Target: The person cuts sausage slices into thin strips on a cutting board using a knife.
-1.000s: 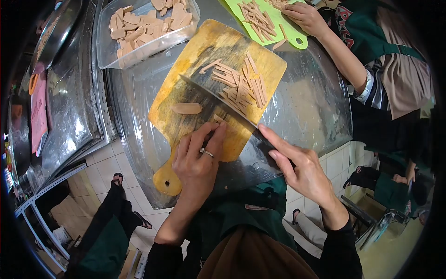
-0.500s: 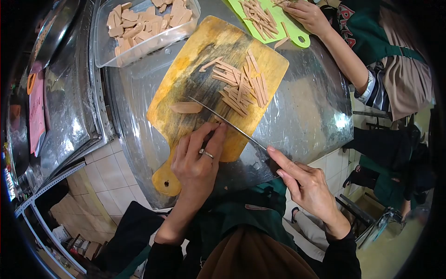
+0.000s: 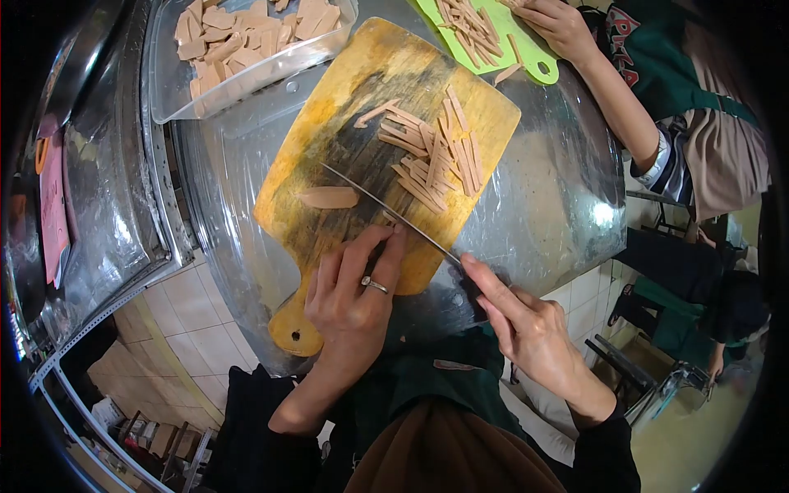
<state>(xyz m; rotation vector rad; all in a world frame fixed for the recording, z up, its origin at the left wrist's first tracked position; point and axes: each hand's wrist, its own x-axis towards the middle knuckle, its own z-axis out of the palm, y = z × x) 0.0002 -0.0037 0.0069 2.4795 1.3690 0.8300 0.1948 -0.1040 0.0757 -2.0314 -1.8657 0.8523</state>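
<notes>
My right hand (image 3: 526,320) is closed on a long thin knife (image 3: 386,209), whose blade runs up and left across the wooden cutting board (image 3: 386,49). Close beside the blade, my left hand (image 3: 357,283), with a ring on one finger, presses its bent fingertips on the board. A small bit of pinkish-brown food shows at those fingertips; the rest is hidden under them. Left of the blade lies one flat oval piece (image 3: 329,197). Several cut strips (image 3: 427,156) lie in a loose pile on the board's right half.
A clear plastic container (image 3: 271,62) of flat pieces stands at the upper left. At the top right, another person's hand (image 3: 555,29) is at a green cutting board (image 3: 542,72) with strips. Below the wooden board is the metal table's near edge.
The board and table have shifted slightly in view. Both hands stay close to the same place on the board, with the knife still between them and the strips.
</notes>
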